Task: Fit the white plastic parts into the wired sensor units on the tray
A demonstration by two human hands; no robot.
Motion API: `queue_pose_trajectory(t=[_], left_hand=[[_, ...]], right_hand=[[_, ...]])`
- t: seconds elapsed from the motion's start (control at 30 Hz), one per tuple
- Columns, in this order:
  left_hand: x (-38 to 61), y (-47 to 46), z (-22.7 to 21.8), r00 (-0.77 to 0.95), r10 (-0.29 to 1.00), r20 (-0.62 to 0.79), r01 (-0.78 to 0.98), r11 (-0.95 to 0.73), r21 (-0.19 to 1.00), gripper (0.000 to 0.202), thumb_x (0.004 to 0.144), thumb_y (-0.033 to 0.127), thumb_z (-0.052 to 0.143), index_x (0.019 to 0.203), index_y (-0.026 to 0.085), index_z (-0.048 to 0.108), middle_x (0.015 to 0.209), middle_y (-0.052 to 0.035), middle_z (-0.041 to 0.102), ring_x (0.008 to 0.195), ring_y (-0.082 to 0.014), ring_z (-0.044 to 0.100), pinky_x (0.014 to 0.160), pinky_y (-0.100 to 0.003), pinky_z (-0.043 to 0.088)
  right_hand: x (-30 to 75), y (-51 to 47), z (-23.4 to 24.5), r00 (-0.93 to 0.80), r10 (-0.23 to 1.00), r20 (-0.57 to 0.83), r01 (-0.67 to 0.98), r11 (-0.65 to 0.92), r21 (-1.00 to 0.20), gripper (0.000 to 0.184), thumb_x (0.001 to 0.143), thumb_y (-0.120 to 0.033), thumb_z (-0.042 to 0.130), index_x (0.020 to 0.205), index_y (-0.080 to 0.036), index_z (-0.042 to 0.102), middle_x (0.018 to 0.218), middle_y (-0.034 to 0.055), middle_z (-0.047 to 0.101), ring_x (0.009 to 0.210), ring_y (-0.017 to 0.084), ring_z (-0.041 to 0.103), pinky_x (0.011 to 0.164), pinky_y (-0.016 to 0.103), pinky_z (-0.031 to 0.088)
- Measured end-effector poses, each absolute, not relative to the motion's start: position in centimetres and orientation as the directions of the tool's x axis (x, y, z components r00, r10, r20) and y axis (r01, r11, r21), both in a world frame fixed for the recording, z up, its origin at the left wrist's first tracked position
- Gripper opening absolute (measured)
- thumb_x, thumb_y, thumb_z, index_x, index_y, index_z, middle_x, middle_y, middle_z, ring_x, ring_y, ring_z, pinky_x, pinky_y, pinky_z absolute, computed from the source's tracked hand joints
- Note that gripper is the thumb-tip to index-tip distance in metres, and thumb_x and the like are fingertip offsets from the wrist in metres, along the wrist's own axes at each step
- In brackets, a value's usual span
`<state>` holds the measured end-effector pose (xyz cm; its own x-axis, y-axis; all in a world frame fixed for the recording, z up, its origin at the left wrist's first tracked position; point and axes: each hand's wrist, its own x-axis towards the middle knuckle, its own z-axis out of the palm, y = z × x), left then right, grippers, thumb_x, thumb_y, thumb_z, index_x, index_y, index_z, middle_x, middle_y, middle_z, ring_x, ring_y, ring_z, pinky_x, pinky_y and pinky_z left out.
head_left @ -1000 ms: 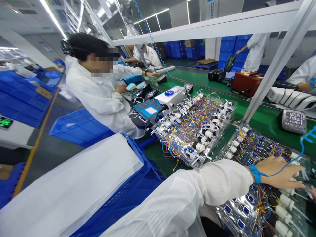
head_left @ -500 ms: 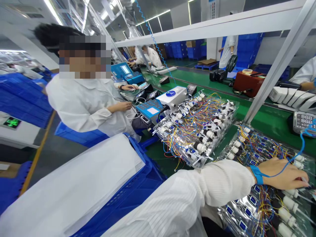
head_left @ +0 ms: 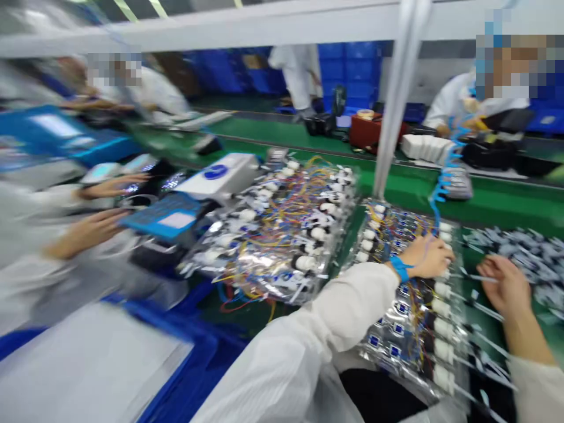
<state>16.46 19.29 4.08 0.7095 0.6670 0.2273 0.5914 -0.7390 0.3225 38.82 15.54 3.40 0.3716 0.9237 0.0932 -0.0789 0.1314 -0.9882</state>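
We hold the left hand palm down over the near plastic sheet; its fingers are partly curled at the right-hand row of white cylinders, and we cannot tell whether they grip one; we judge that this position steadies the row. We hold the right hand just off the sheet's right edge, beside the thin white strips; its fingers are loosely bent, and we cannot tell whether a strip is pinched. The near sheet lies on the green worktop; cylinders line its two sides with wires between, a layout that probably limits tangling and leaves the strips projecting toward the right hand; a pile of grey-and-white parts lies beyond that hand, presumably for easy reach. A blue wrist strap encircles the left wrist; its coiled cord rises beyond the hand, presumably for earthing.
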Motion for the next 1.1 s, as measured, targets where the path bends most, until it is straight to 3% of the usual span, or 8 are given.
queue_pose_trajectory(t=[0.13, 0.27, 0.4, 0.53, 0.7, 0.9, 1.1], left_hand=[[16.1, 19.3, 4.2, 0.677, 0.697, 0.238, 0.577, -0.703, 0.416, 0.026, 0.101, 0.034, 0.061, 0.119, 0.021, 0.074, 0.122, -0.0094, 0.074, 0.120, -0.0297, 0.061, 0.110, -0.046, 0.050], [16.0, 19.5, 4.1, 0.683, 0.688, 0.245, 0.537, -0.701, 0.470, 0.026, 0.100, 0.032, 0.065, 0.121, 0.019, 0.070, 0.120, -0.0098, 0.075, 0.119, -0.0298, 0.061, 0.110, -0.045, 0.049], [16.0, 19.5, 3.6, 0.666, 0.703, 0.251, 0.535, -0.684, 0.495, 0.032, 0.099, 0.030, 0.068, 0.127, 0.017, 0.070, 0.125, -0.0123, 0.075, 0.121, -0.0310, 0.060, 0.110, -0.046, 0.049], [16.0, 19.8, 3.0, 0.655, 0.707, 0.266, 0.526, -0.680, 0.510, 0.031, 0.100, 0.033, 0.069, 0.125, 0.016, 0.073, 0.121, -0.0138, 0.075, 0.120, -0.0312, 0.060, 0.112, -0.047, 0.048], [15.9, 20.0, 2.6, 0.647, 0.707, 0.285, 0.505, -0.678, 0.534, 0.034, 0.100, 0.036, 0.070, 0.130, 0.021, 0.073, 0.119, -0.0105, 0.077, 0.119, -0.0281, 0.062, 0.108, -0.041, 0.051], [15.8, 20.2, 2.8, 0.660, 0.692, 0.293, 0.500, -0.696, 0.515, 0.033, 0.097, 0.035, 0.076, 0.124, 0.018, 0.077, 0.118, -0.0112, 0.079, 0.116, -0.0298, 0.063, 0.109, -0.043, 0.050], [15.7, 20.8, 2.6, 0.629, 0.715, 0.305, 0.527, -0.680, 0.509, 0.030, 0.094, 0.036, 0.079, 0.118, 0.017, 0.080, 0.112, -0.0127, 0.079, 0.114, -0.0314, 0.063, 0.106, -0.044, 0.050]], right_hand=[[40.5, 15.6, 0.9, 0.337, 0.940, -0.062, -0.236, 0.020, -0.972, 0.040, 0.060, -0.051, 0.095, 0.076, -0.024, 0.071, 0.067, -0.0005, 0.050, 0.054, 0.010, 0.038, 0.047, 0.031, 0.038], [40.5, 14.3, 0.2, 0.311, 0.945, -0.104, -0.340, 0.008, -0.941, 0.039, 0.067, -0.047, 0.094, 0.087, -0.022, 0.072, 0.069, -0.0028, 0.056, 0.053, 0.007, 0.038, 0.048, 0.024, 0.041], [39.8, 13.1, 1.7, 0.285, 0.954, -0.095, -0.367, 0.017, -0.930, 0.036, 0.071, -0.045, 0.094, 0.087, -0.023, 0.069, 0.076, -0.0006, 0.070, 0.051, 0.006, 0.041, 0.047, 0.022, 0.043], [38.9, 13.2, 4.6, 0.226, 0.974, -0.034, -0.322, 0.041, -0.946, 0.030, 0.073, -0.038, 0.094, 0.082, -0.023, 0.069, 0.097, 0.0028, 0.079, 0.064, 0.009, 0.059, 0.054, 0.023, 0.052], [37.3, 15.3, 7.3, 0.151, 0.987, 0.060, -0.215, 0.092, -0.972, 0.032, 0.064, -0.027, 0.096, 0.082, -0.021, 0.071, 0.077, -0.0018, 0.070, 0.065, 0.011, 0.065, 0.060, 0.025, 0.058], [36.5, 18.9, 9.5, 0.038, 0.997, 0.062, -0.082, 0.065, -0.994, 0.043, 0.058, -0.030, 0.101, 0.075, -0.019, 0.063, 0.080, 0.0025, 0.075, 0.074, 0.021, 0.077, 0.069, 0.033, 0.065], [35.2, 19.9, 8.5, 0.028, 0.996, 0.087, 0.031, 0.086, -0.996, 0.041, 0.060, -0.034, 0.100, 0.077, -0.021, 0.064, 0.083, 0.0039, 0.078, 0.076, 0.023, 0.077, 0.073, 0.037, 0.064]])
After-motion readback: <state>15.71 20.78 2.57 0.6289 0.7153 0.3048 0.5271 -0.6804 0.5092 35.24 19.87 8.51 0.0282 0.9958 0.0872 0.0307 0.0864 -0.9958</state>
